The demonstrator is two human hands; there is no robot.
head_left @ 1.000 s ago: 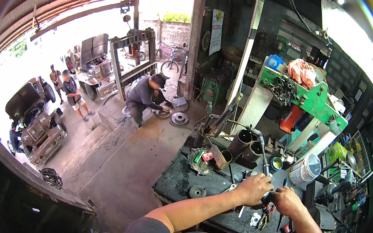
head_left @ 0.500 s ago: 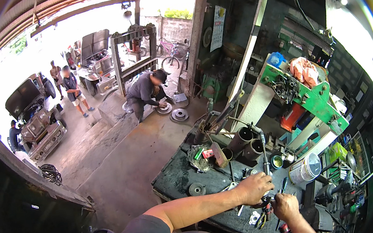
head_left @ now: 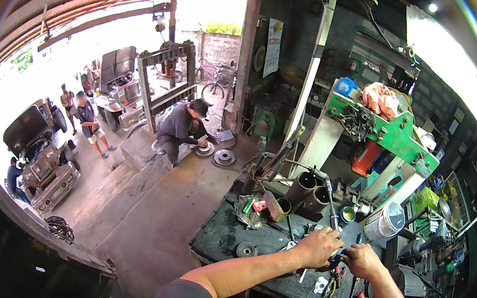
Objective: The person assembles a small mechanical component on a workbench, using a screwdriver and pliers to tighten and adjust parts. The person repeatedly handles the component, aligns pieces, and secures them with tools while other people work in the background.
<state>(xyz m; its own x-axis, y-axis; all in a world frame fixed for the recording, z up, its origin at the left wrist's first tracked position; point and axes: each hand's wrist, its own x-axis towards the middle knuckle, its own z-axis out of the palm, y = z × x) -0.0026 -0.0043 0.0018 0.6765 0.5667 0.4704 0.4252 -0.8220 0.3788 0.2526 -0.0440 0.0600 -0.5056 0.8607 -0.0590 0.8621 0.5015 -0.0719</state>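
Over the dark workbench (head_left: 218, 231), my left hand (head_left: 319, 248) is closed around a small metal part (head_left: 336, 259), which its fingers largely hide. My right hand (head_left: 362, 261) is pinched against the right side of the same part, thumb and fingers together. A silvery flat plate with holes (head_left: 320, 284) lies just below the hands. Beside it are pliers (head_left: 332, 285) with red and yellow colouring. An upright metal rod-like tool (head_left: 331, 204) stands just behind my left hand. Left of my wrist rests a round grey metal disc (head_left: 246, 249).
Dark metal cylinders (head_left: 301, 188), a tin with yellowish content (head_left: 347, 214) and a white bucket (head_left: 384, 222) stand behind my hands. A green metal frame (head_left: 392, 131) rises farther back. Beyond the bench, a person (head_left: 182, 128) crouches by metal discs (head_left: 224, 157).
The whole view has shifted slightly, so the scene sits farther left. Both hands stay together at the metal part, and my right hand has come a little closer to my left.
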